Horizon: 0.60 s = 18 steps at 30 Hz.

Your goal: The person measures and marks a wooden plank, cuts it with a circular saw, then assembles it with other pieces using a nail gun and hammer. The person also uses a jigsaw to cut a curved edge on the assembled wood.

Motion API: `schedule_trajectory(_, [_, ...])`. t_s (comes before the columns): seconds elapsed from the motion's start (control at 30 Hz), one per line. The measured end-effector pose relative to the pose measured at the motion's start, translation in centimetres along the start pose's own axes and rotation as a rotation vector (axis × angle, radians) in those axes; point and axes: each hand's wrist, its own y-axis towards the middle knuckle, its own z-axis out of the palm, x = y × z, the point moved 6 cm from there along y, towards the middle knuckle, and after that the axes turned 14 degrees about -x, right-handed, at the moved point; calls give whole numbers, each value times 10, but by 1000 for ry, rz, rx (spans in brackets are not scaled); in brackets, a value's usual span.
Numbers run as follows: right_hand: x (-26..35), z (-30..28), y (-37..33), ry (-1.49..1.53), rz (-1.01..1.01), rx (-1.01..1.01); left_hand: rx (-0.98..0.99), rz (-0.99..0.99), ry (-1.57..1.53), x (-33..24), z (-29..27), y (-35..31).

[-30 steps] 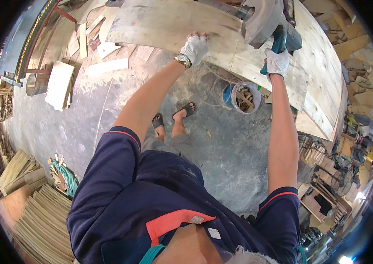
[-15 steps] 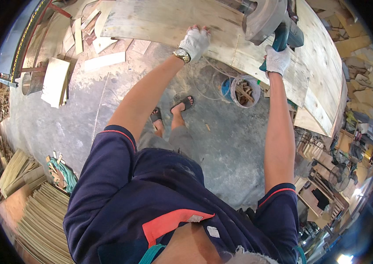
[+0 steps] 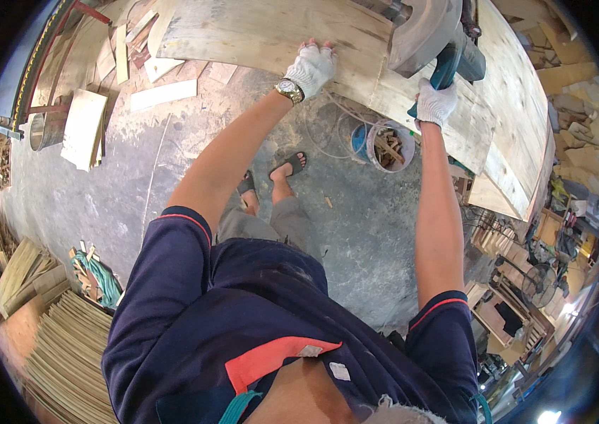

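Note:
A pale plywood sheet [image 3: 243, 35] lies across the far side of the work surface. My left hand [image 3: 311, 71], in a white knitted glove with bare fingertips, rests on the sheet near its front edge, fingers stretched forward. A wristwatch [image 3: 289, 90] is on that wrist. Farther right, my right hand [image 3: 436, 104], gloved too, is wrapped round the teal handle of a power saw [image 3: 423, 39]. The saw's grey rounded guard sits over the sheet. Its blade and the spot where it meets the wood are hidden.
Below the work edge stands a white bucket [image 3: 392, 147] of wood offcuts, beside a blue container [image 3: 360, 141] and a loose hose. Boards and scraps lie on the floor at upper left. Stacked wood strips [image 3: 70, 353] fill the lower left; a fan [image 3: 538, 283] stands at right.
My right hand and the saw have come slightly toward me and to the left. The left hand keeps its place on the sheet. The whole view has shifted a little.

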Motion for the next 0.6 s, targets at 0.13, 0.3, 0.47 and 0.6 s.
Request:
schedule_trajectory(0.13, [-11, 8, -6, -2, -26, -21, -41, 304, 188, -3, 4, -6])
schedule_trajectory(0.3, [16, -2, -2, -65, -9, 47, -83, 249, 64, -3, -4, -5])
schedule_trajectory(0.47, [92, -51, 67, 21, -25, 322, 122, 451, 324, -20, -31, -12])
schedule_trajectory(0.6, [154, -53, 169, -51, -124, 630, 178, 441, 312, -26, -58, -11])
